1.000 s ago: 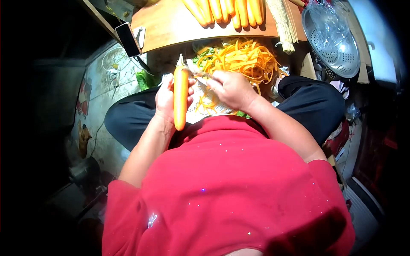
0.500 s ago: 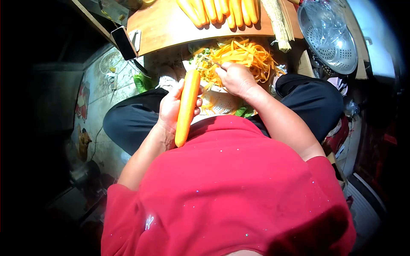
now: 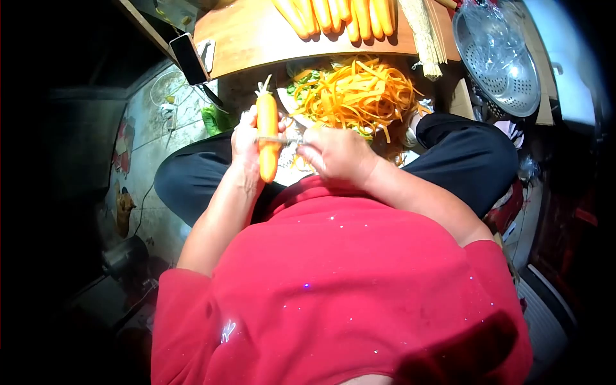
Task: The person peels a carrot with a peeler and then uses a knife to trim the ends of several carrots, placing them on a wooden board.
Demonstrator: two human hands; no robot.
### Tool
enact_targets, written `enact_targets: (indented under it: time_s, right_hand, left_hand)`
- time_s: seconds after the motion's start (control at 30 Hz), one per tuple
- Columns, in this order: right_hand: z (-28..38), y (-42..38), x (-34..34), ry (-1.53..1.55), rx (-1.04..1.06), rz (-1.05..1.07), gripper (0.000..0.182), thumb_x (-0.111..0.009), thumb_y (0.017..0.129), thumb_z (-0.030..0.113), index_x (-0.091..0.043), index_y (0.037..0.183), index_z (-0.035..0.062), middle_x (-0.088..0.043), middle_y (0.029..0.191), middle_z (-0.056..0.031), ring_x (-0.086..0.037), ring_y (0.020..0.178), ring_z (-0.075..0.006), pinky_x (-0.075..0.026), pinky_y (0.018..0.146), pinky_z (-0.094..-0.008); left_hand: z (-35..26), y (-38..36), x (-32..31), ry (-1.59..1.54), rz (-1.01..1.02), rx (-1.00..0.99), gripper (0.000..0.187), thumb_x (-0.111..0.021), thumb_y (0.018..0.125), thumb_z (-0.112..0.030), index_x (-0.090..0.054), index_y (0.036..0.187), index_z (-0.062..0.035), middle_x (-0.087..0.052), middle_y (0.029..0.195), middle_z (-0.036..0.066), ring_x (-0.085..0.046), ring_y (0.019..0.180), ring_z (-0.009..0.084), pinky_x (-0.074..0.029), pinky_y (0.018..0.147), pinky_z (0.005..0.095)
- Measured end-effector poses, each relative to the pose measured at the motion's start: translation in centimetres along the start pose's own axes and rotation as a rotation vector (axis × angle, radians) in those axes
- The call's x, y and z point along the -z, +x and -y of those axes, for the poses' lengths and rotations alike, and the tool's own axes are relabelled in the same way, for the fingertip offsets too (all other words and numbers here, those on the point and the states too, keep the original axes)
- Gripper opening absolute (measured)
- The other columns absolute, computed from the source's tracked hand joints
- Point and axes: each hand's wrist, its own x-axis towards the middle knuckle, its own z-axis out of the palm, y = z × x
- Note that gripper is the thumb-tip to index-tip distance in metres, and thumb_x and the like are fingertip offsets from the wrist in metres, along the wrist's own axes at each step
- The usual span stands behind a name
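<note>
A carrot (image 3: 267, 112), its stubby stem end pointing away from me, lies lengthwise in my left hand (image 3: 244, 141). The fingers of that hand wrap round it from the left and beneath. My right hand (image 3: 340, 154) is closed on a peeler (image 3: 285, 140), whose thin metal part reaches across the lower half of the carrot. Just beyond my hands, a heap of orange carrot peelings (image 3: 359, 90) lies over a pale container, with some green bits at its left side. Part of the peeler's grip is hidden by my right fingers.
Several carrots (image 3: 333, 16) lie in a row on a wooden table (image 3: 237, 42). A phone (image 3: 187, 58) stands at its left corner, and a bundle of thin pale strands (image 3: 421, 38) lies at right. A metal colander (image 3: 513, 90) holds clear plastic. Green leaves (image 3: 215, 120) lie on the floor.
My right hand has come back from the peelings toward my body and left, bringing the peeler across the carrot. The carrot has moved slightly away from me and left, its stem end now clear of the peelings.
</note>
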Motion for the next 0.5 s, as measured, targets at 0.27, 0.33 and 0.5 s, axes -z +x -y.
enact_targets:
  time_s: [0.27, 0.33, 0.5]
  right_hand:
    - [-2.3, 2.0, 1.2, -0.078, -0.368, 0.011, 0.027, -0.056, 0.09, 0.032, -0.066, 0.089, 0.0066, -0.065, 0.083, -0.0189, -0.063, 0.081, -0.0376, -0.05, 0.073, -0.0437]
    - [-2.6, 1.8, 0.6, -0.109, -0.342, -0.029, 0.031, -0.055, 0.09, 0.034, -0.066, 0.091, 0.0055, -0.065, 0.084, -0.0204, -0.063, 0.082, -0.0381, -0.049, 0.075, -0.0446]
    - [-4.1, 2.3, 1.6, -0.09, -0.506, -0.026, 0.034, -0.054, 0.091, 0.033, -0.067, 0.089, 0.0019, -0.065, 0.081, -0.0221, -0.064, 0.079, -0.0365, -0.049, 0.072, -0.0426]
  left_hand:
    - [1.5, -3.0, -0.3, 0.06, 0.056, 0.146, 0.037, -0.042, 0.099, -0.036, -0.054, 0.108, -0.0023, -0.058, 0.091, 0.01, -0.057, 0.067, 0.0188, -0.049, 0.052, 0.027]
    - [1.5, -3.5, 0.0, 0.068, 0.081, 0.146, 0.038, -0.041, 0.099, -0.036, -0.054, 0.11, -0.0024, -0.058, 0.091, 0.009, -0.057, 0.068, 0.0186, -0.049, 0.051, 0.0264]
    - [1.1, -4.8, -0.6, 0.094, 0.176, 0.165, 0.04, -0.039, 0.099, -0.036, -0.054, 0.116, -0.0028, -0.06, 0.095, 0.01, -0.058, 0.068, 0.0175, -0.049, 0.052, 0.0257]
